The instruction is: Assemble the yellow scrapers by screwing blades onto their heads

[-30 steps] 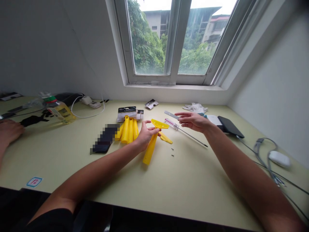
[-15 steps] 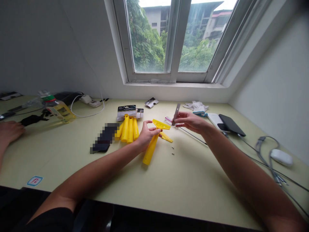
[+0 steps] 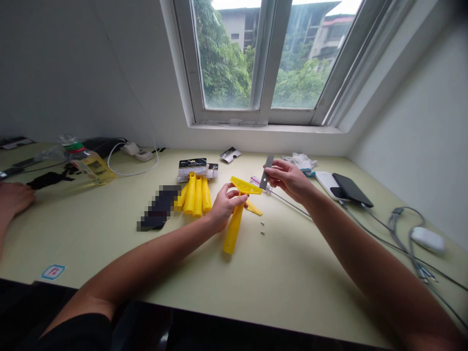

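Note:
My left hand [image 3: 224, 204] is closed round the neck of a yellow plastic scraper handle [image 3: 233, 231], its wide triangular head up and its grip pointing down toward me. Between the fingertips of my right hand [image 3: 288, 178] is a flat grey metal scraper blade [image 3: 266, 173] with holes, tilted upright just right of the head and apart from it. Behind the scraper a loose yellow plate [image 3: 253, 208] lies on the table. Two small screws [image 3: 262, 233] rest to its front right. A clear-handled screwdriver [image 3: 256, 181] with a long shaft lies partly behind the blade and my right hand.
Several yellow handles [image 3: 198, 197] lie by black packaging [image 3: 192, 167] to the left, beside a dark pixelated object [image 3: 157, 209]. At right are a power bank [image 3: 327, 184], a phone [image 3: 353, 189], cables [image 3: 402, 239] and a white case [image 3: 427, 239]. Another person's hand [image 3: 16, 199] rests at far left near a bottle [image 3: 89, 163].
The blade has turned so that its flat face and hole show more toward me. My left hand has shifted the yellow handle slightly right, tilting it a little more upright.

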The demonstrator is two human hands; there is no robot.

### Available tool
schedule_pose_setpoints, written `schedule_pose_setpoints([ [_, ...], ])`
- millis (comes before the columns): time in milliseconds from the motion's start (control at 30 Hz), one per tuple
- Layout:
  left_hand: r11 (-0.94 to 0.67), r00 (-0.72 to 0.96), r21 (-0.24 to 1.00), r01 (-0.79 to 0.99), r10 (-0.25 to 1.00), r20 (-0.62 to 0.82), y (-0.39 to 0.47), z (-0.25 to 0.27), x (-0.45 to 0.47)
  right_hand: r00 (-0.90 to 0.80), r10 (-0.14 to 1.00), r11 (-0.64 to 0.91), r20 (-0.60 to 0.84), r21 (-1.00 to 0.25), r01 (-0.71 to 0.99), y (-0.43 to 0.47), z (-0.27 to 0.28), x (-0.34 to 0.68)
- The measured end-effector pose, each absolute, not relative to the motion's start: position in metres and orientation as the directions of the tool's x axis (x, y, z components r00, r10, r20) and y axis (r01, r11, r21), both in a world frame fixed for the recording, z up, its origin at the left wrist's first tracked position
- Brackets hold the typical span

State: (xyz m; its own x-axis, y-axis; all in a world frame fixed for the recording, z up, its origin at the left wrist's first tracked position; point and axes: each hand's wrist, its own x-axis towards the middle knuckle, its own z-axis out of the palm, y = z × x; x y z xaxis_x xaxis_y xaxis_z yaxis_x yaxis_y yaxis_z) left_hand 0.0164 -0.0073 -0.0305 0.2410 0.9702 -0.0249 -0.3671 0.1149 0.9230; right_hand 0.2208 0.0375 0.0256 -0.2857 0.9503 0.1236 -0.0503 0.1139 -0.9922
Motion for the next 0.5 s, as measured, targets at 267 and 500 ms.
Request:
schedule_pose_setpoints([
  [267, 0.113, 0.214, 0.924, -0.364, 0.976, -0.035, -0.011, -0.0305, 0.0175, -0.209, 0.977, 0.043, 0.049, -0.999, -0.031, 0.0361, 0.0262, 0.2169],
  [500, 0.137, 0.218, 0.916, -0.378, 0.974, -0.056, -0.0113, -0.0291, 0.0177, -0.208, 0.975, 0.056, 0.083, -0.99, -0.133, 0.0366, 0.0289, 0.2199],
])
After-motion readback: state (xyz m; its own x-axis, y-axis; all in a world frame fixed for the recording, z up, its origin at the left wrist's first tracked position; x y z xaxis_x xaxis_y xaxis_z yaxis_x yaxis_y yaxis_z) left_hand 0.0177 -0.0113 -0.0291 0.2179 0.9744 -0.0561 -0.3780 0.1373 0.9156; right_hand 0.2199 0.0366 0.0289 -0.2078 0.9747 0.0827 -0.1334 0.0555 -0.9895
